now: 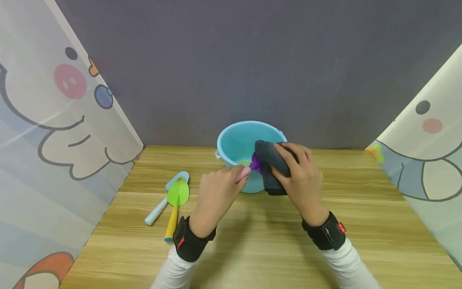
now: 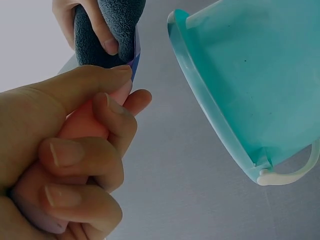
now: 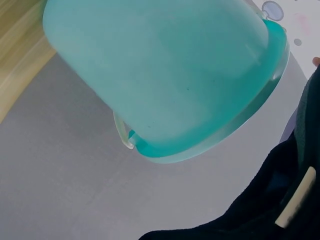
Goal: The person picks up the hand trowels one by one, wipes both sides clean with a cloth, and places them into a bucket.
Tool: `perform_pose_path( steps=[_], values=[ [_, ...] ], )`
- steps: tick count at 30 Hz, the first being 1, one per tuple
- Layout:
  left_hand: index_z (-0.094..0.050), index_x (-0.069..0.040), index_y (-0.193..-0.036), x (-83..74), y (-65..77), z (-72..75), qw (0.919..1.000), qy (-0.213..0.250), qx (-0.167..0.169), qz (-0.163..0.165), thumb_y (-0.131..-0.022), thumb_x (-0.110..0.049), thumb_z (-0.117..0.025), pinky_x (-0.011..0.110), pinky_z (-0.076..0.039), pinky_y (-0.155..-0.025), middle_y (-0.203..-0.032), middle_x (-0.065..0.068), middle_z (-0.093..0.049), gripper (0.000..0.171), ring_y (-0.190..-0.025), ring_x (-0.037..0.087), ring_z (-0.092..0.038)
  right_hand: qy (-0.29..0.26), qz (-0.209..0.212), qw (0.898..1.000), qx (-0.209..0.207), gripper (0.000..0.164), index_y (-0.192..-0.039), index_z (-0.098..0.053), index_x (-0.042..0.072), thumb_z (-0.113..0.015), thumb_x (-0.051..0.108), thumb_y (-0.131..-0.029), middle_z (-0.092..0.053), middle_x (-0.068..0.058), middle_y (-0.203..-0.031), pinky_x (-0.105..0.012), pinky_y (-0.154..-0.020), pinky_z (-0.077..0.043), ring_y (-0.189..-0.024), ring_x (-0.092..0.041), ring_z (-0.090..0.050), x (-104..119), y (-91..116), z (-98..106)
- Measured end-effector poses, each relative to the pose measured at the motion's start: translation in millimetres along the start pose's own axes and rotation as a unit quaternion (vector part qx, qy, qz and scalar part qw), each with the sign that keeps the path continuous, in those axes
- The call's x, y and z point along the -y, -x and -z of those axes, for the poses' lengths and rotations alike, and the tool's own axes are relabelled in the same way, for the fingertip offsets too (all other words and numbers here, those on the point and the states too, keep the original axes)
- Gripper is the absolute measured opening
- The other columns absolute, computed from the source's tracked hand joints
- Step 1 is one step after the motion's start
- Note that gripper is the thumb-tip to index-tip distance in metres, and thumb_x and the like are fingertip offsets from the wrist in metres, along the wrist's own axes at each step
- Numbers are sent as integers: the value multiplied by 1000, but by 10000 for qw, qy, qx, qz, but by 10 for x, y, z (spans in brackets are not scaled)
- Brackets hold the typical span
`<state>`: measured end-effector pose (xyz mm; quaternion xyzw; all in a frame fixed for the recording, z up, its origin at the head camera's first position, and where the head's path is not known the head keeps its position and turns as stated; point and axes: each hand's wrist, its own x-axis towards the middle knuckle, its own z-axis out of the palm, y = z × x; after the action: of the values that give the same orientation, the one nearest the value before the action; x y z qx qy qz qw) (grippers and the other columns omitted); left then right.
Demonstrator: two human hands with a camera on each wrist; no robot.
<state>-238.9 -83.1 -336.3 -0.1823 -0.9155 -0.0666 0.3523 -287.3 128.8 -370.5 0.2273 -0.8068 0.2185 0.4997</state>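
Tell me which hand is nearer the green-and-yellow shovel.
Left. The left hand grips a pink handle, to the right of the green-and-yellow shovel; the right hand, holding the dark cloth, is farther right.

left hand (image 2: pixel 82 155) grips a pink handle (image 2: pixel 84 122) near a dark cloth (image 2: pixel 122 25).

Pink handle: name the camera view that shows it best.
The left wrist view. There the pink handle appears large, gripped in the left hand, which covers parts of it. The head view shows only a short piece sticking out of that hand; the right wrist view shows none of it.
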Motion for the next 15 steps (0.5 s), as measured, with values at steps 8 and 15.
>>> perform_pose_path(
  steps=[8,15],
  values=[
    [-43,-17,-64,11,3,-8,10000,-4,20,8,-95,-37,-73,20,-8,-48,-59,-6,-21,48,-47,8,-21,65,-123,9999,-59,55,-133,-68,19,-86,21,-81,-67,-11,-126,-54,-71,-59,-117,-34,-62,-32,-7,29],
    [-48,-17,-65,12,0,-12,10000,-42,2,-4,-95,-39,-72,21,-9,-48,-58,-6,-23,44,-47,9,-22,96,-301,9995,-69,58,-134,-67,17,-87,17,-80,-66,-12,-128,-54,-82,-58,-119,-35,-62,-75,-23,59]
  ],
)
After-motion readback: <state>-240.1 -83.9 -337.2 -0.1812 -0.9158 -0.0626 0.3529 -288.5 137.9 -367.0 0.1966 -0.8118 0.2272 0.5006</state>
